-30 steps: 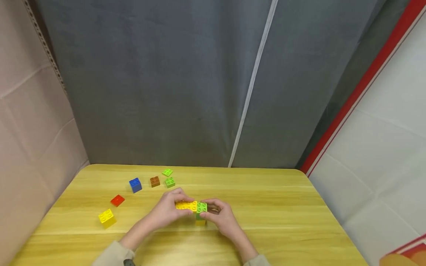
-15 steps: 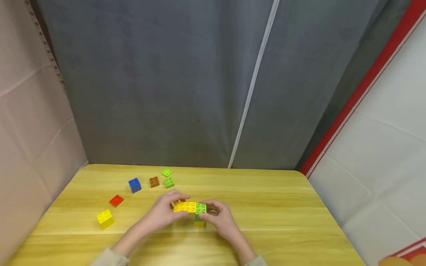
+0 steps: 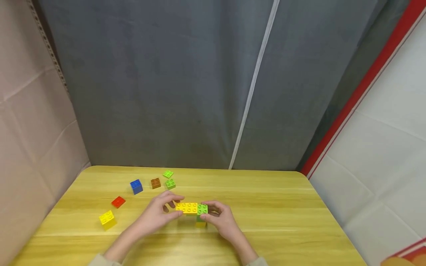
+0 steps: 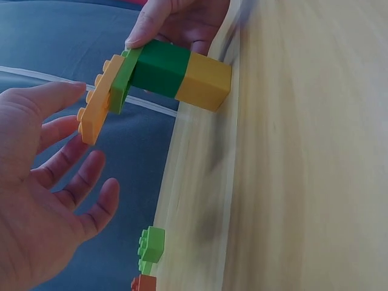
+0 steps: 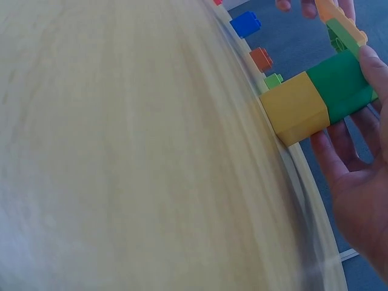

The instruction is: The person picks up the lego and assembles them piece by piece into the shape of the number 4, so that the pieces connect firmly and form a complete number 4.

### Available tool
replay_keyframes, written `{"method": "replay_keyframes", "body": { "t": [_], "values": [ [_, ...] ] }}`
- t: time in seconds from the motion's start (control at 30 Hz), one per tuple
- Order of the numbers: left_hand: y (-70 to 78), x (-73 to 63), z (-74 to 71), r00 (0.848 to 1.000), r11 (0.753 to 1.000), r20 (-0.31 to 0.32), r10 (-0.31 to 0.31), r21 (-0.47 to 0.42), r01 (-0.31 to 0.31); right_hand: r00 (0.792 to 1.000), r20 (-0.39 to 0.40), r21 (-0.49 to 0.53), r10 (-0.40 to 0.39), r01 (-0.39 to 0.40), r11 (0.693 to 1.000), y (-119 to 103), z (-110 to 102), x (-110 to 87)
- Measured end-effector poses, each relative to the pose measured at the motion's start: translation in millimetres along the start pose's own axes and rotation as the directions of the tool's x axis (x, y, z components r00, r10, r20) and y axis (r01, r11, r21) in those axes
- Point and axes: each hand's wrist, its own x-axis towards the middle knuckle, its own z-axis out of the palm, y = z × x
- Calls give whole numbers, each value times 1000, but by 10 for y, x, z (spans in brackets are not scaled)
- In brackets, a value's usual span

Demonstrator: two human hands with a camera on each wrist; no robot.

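A small tower of toy building bricks stands on the table between the hands. Its base is a yellow brick [image 4: 206, 82], with a dark green brick [image 4: 160, 68] on it and a light green plate [image 3: 202, 209] above. A long yellow plate [image 3: 187, 208] tops it, jutting out to the left. My right hand [image 3: 222, 221] grips the tower, thumb at the front by the green pieces and fingers behind. Around the plate's free left end, my left hand [image 3: 159, 211] is spread, thumb tip at the near edge and fingers loosely apart.
Loose bricks lie to the left and behind: a yellow brick [image 3: 108, 220], a red plate [image 3: 118, 201], a blue brick [image 3: 136, 186], a brown brick [image 3: 155, 183] and two light green pieces [image 3: 170, 184]. A grey curtain [image 3: 166, 92] hangs behind the wooden table [image 3: 283, 218].
My left hand has loosened from the long yellow plate and drawn back to the left, uncovering more of its studs. My right hand keeps its hold on the tower.
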Motion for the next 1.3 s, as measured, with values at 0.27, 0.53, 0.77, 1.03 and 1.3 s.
{"method": "replay_keyframes", "body": {
  "t": [0.27,0.53,0.77,1.03,1.3],
  "values": [
    [-62,-37,-12,1000,1000,-17,-10,2,10,1000,-1,18,10,-10,1000,-29,3,-13],
    [-65,-55,-60,1000,999,-26,-17,-38,16,1000,-3,38,26,-26,999,-20,-10,-10],
    [-66,-60,-83,1000,997,-16,-24,-72,22,1000,0,37,19,-19,999,-8,-8,-12],
    [-113,-84,-132,997,996,-41,-59,-74,56,1000,6,34,16,-16,999,-8,-10,-12],
    [-187,-115,-143,998,996,-39,-48,-72,46,1000,-1,30,18,-18,999,-9,-11,-14]
  ]
}}
